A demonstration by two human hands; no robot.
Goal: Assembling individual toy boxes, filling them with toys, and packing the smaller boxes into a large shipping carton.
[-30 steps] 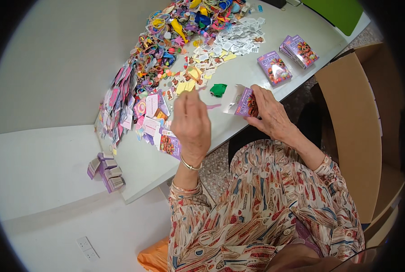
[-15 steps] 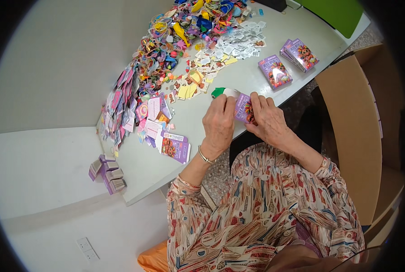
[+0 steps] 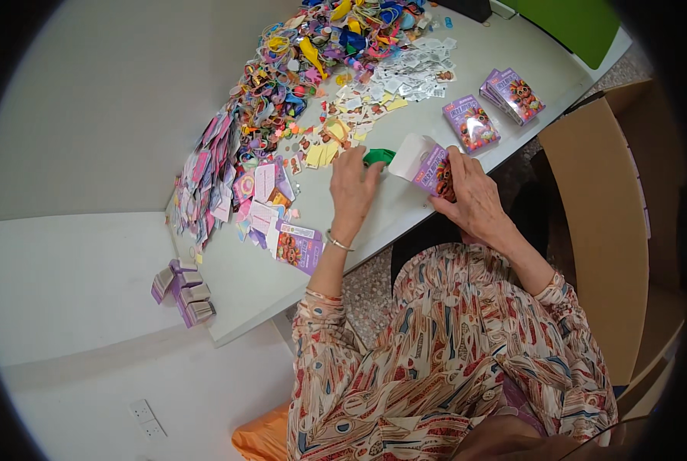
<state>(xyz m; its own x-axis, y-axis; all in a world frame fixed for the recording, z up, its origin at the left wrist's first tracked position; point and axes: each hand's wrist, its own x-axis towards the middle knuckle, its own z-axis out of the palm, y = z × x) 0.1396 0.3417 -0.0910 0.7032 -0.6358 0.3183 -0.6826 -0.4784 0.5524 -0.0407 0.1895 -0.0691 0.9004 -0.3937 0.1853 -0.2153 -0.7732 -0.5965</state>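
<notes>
My right hand (image 3: pixel 475 192) grips a small purple printed carton (image 3: pixel 434 170) by its near end, fingers over the top. The carton's far-left end is open, with white flaps (image 3: pixel 407 156) spread out. To its left, the thumb and fingers of my left hand (image 3: pixel 352 188) close on one end of a limp, shiny green piece (image 3: pixel 379 157) that looks like a balloon. Part of that piece is hidden by the fingers. On the table left of my left wrist lies a flattened purple carton (image 3: pixel 300 247).
Filled-looking cartons (image 3: pixel 471 123) and a stacked group (image 3: pixel 514 96) stand at the right edge. Heaps of small colourful trinkets (image 3: pixel 282 84), white sachets (image 3: pixel 416 69), picture cards (image 3: pixel 336 134) and purple packets (image 3: pixel 209 169) cover the back and left. A large cardboard box (image 3: pixel 597 238) stands right.
My hands have moved apart. The left hand left the carton and went to the green piece; the right hand shifted slightly right with the carton, whose white flaps now show spread.
</notes>
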